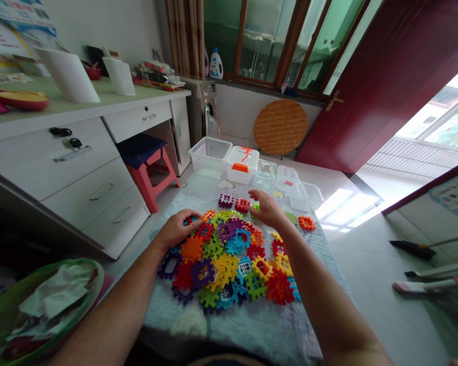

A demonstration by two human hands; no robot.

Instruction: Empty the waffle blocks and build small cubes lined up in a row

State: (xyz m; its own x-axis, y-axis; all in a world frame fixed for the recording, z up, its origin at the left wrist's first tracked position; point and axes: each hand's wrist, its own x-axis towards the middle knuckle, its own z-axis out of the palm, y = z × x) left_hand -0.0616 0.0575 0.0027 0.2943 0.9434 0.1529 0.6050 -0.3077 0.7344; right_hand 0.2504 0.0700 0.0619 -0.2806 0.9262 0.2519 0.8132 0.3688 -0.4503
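A heap of colourful notched plastic building pieces [213,249] lies on the cloth-covered table. My left hand [178,227] rests at the heap's left edge, thumb and fingers apart, with blue and red pieces showing between them; no firm grip is visible. My right hand [267,209] hovers over the far side with its fingers spread. A green piece [255,207] shows beside its thumb, partly covered by the hand. Just left of it are a red window piece [242,205] and a dark purple window piece [226,200]. An orange-red piece [307,222] lies apart on the right.
Along the table's far edge stand an open clear bin [210,152], a lidded box with orange clips [242,165] and smaller clear containers [288,178]. A red stool [152,175] and white drawers [103,190] are at left. A lined basket [95,274] stands front left.
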